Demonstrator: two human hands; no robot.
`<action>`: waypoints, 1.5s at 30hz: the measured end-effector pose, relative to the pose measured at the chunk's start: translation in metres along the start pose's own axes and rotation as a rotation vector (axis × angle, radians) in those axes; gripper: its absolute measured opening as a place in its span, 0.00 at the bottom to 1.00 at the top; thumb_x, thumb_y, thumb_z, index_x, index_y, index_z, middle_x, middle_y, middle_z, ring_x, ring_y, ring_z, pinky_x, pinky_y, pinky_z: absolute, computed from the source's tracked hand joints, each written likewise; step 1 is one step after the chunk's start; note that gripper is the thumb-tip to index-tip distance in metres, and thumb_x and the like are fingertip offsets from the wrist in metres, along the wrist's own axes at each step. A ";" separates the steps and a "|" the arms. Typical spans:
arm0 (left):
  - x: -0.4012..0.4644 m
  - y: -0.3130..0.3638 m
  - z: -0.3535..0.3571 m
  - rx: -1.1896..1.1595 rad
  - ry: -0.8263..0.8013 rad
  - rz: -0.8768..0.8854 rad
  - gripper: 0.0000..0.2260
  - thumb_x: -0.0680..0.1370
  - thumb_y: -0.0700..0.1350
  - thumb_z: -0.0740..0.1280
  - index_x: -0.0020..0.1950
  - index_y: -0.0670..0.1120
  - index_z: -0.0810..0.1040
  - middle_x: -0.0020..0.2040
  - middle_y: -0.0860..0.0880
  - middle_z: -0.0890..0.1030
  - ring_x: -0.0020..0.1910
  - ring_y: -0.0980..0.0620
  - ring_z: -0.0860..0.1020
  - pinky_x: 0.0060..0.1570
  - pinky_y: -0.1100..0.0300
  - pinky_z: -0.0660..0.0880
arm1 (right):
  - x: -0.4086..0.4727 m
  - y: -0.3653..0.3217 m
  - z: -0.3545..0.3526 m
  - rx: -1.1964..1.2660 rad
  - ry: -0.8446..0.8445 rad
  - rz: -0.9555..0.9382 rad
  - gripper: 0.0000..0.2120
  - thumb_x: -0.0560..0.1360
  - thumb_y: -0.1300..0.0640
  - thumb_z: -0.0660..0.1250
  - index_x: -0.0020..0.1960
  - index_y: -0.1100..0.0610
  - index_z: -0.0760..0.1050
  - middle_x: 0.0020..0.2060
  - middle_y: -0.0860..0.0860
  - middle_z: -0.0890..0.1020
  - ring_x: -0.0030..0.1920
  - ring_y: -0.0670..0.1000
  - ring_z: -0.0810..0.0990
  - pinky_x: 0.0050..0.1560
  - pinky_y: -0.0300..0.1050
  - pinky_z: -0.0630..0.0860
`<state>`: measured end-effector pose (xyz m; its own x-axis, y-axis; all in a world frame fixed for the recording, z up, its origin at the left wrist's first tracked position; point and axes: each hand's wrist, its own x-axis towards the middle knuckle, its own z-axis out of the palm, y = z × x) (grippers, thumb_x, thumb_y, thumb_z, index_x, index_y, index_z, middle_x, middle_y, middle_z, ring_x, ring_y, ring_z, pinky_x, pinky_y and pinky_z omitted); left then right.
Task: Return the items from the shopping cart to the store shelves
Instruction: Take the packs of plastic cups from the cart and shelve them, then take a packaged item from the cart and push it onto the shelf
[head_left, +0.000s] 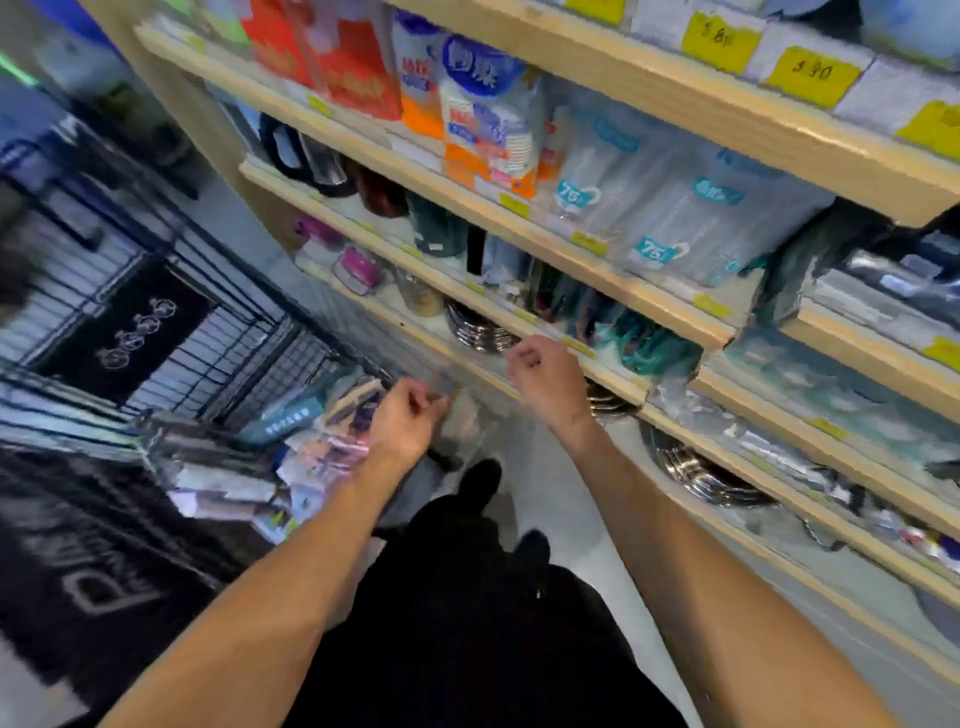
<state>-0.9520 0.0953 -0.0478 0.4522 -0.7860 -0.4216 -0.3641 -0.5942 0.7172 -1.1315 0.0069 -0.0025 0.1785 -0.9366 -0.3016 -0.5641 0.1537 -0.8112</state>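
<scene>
Fingers: I curl both hands, left hand and right hand, pinching a clear plastic pack, blurred, held taut for placing | pack hangs between cart and shelf edge | room: tight, shelves crowded, free floor below.

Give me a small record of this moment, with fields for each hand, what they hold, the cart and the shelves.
left hand: fingers curled, pinching one edge of a clear plastic pack
right hand: fingers curled, at the pack's other edge, beside a shelf edge
clear plastic pack: held between both hands; contents blurred, cannot tell
shopping cart: black wire, at left, packaged items piled inside
shelves: wooden, stocked; yellow price tags on the edges
steel plates: stacked on a shelf behind the right hand
</scene>
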 end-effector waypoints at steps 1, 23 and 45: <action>-0.007 -0.028 -0.012 -0.020 0.036 -0.066 0.13 0.69 0.53 0.75 0.43 0.48 0.75 0.39 0.49 0.79 0.43 0.46 0.80 0.51 0.49 0.77 | -0.003 -0.004 0.015 -0.048 -0.065 -0.015 0.05 0.77 0.58 0.67 0.43 0.53 0.81 0.39 0.50 0.84 0.44 0.53 0.83 0.50 0.50 0.80; -0.154 -0.234 -0.083 -0.276 0.435 -0.852 0.19 0.75 0.41 0.67 0.66 0.49 0.75 0.60 0.44 0.81 0.56 0.41 0.81 0.58 0.49 0.78 | -0.067 -0.002 0.170 -1.099 -0.939 -0.509 0.22 0.79 0.61 0.63 0.72 0.49 0.72 0.76 0.47 0.67 0.72 0.54 0.71 0.70 0.55 0.70; -0.204 -0.240 0.029 -0.298 0.710 -0.893 0.13 0.77 0.43 0.63 0.61 0.50 0.75 0.54 0.44 0.79 0.48 0.36 0.82 0.48 0.45 0.82 | -0.098 0.102 0.123 -0.839 -0.835 -0.623 0.21 0.79 0.52 0.67 0.71 0.54 0.74 0.72 0.51 0.74 0.72 0.56 0.71 0.75 0.53 0.63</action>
<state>-0.9809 0.3927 -0.1500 0.8364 0.2152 -0.5041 0.4729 -0.7483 0.4651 -1.1072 0.1529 -0.1176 0.8516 -0.2610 -0.4545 -0.4766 -0.7465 -0.4642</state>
